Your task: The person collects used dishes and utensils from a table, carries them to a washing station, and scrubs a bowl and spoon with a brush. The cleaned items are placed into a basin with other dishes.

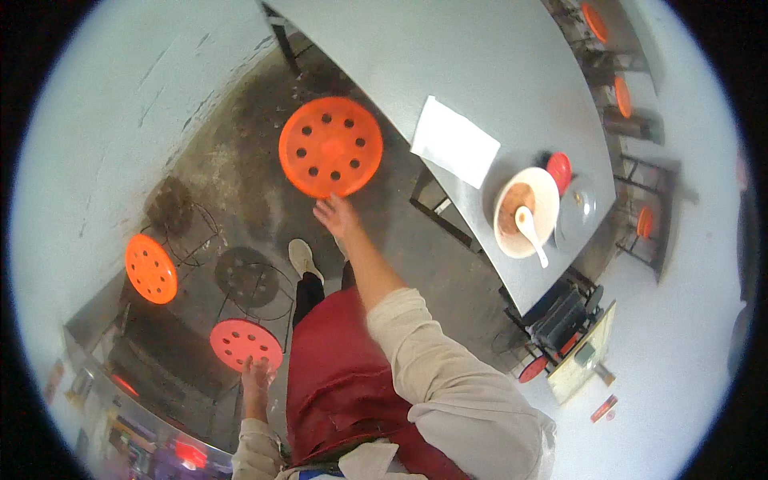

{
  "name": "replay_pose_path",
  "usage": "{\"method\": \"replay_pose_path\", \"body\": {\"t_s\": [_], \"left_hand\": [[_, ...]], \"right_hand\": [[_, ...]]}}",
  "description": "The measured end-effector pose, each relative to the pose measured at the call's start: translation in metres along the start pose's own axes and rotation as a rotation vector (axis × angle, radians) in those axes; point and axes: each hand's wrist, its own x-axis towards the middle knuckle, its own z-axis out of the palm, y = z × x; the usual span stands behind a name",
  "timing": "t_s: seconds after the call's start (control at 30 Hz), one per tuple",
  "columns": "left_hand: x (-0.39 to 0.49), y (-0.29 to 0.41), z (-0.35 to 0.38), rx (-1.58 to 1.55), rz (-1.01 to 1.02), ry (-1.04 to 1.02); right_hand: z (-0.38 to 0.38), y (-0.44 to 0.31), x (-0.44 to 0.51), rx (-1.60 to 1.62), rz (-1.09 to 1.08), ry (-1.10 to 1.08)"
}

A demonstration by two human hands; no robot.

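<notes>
My left hand (257,377) is over the near edge of a pinkish-red round stool (245,339). Its fingers overlap the holes in the seat; whether they grip it or only lie on it is not clear. Ahead of me, my right hand (337,217) reaches out with fingers apart at the near rim of an orange round stool (331,144). A fingertip meets that rim in the picture, and nothing shows in the palm. Both seats have a ring of holes. Thin metal legs show under the pinkish-red one.
Right of me stands a grey table (510,72) with a white sheet (456,141), a cream bowl (543,192) holding a white spoon (527,225), a red round item (559,171) and a clear lid (576,210). Another orange stool (151,269) stands left, near the wall (120,120).
</notes>
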Motion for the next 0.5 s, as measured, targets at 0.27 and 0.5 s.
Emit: {"method": "replay_pose_path", "body": {"t_s": [0.27, 0.5], "left_hand": [[-0.020, 0.080, 0.065, 0.198, 0.146, -0.186], [-0.036, 0.067, 0.060, 0.151, 0.181, -0.308]], "right_hand": [[0.062, -0.082, -0.208, -0.879, -0.672, 0.038], [0.120, -0.196, -0.221, -1.475, -1.368, 0.797]]}}
